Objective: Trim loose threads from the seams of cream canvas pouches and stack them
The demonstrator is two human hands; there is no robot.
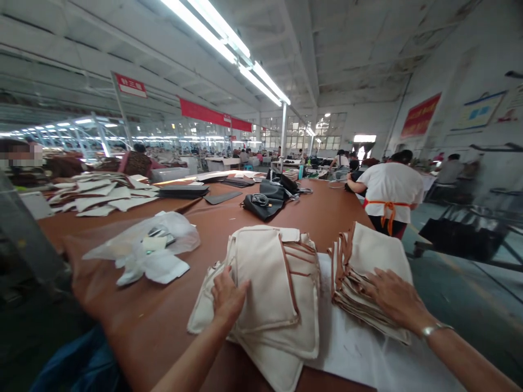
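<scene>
Two piles of cream fabric panels with brown edging lie in front of me. My left hand (229, 296) rests on the left edge of the nearer pile, thumb on the top panel (265, 272) and apart from the fingers. That pile is loosely fanned, with several panels sticking out below and to the side. To the right, my right hand (394, 296) lies with fingers stretched out across a neater stack of cream panels (373, 247). Its folded brown edges face left. White sheeting (347, 348) lies under the right stack.
Left on the brown-covered table (163, 305) sits a clear plastic bag (180, 231) with white scraps. Beyond are black bag pieces (265, 198), dark flat panels (183, 191) and a heap of cream pieces (102, 193). A person in a white shirt (388, 182) stands at the right edge.
</scene>
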